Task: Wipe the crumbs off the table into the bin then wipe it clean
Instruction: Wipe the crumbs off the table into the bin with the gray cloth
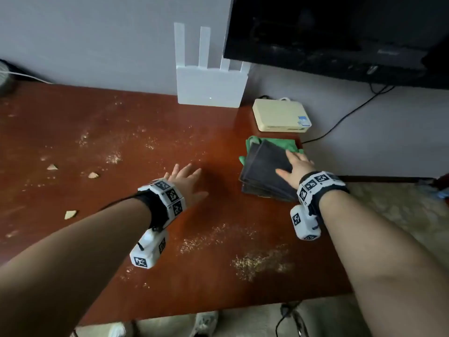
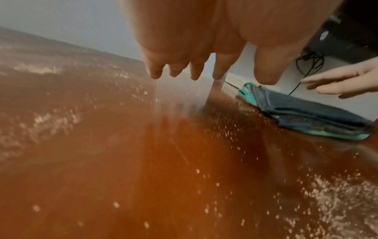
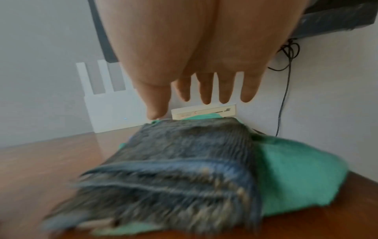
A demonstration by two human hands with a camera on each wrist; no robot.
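Dim, soft indoor light; glare sheens the table (image 1: pixel 218 132); both wrist views smeared by blur, edges bowed.

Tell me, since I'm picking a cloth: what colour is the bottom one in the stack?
Green, under the folded dark grey cloths; the green bottom cloth shows best in the right wrist view.

Bench: glossy reddish-brown wooden bench (image 1: pixel 213 152).
On it: scattered pale crumbs (image 1: pixel 261 262), white router (image 1: pixel 210 87), cream flat box (image 1: pixel 280 115), folded grey cloths (image 1: pixel 263 171) over a green cloth (image 1: pixel 272 142).

Both hands (image 1: pixel 187 177) (image 1: pixel 295 166) reach forward, fingers straight (arms extended).
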